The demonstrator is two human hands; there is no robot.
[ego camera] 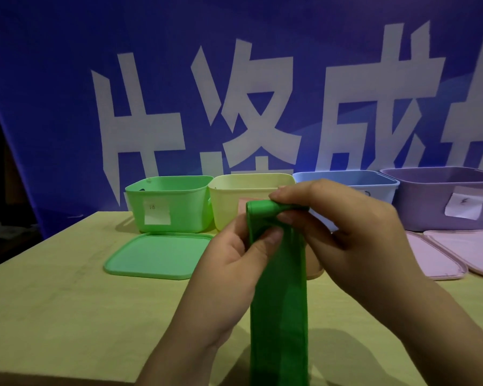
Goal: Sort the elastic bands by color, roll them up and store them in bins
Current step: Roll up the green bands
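Both hands held the green band [279, 296] up over the table: right hand [343, 218] pinched the small roll at top, left hand [234, 257] gripped the strip below. Rolling barely begun; green bin [168, 201] w/ lid off waited behind

- I see both forearms entering from the lower edge, bare, converging toward the centre of the view.
- Left hand [234, 257]: raised above the table, palm turned toward the camera. Its thumb [271, 238] presses flat on the front face of the green band [279, 302]; the fingers curl behind it, out of sight.
- Right hand [343, 218]: slightly higher, back of the hand toward the camera, knuckles up. Its thumb and fingertips pinch the rolled top end of the band.
- The two hands sit close together, almost touching at the band.
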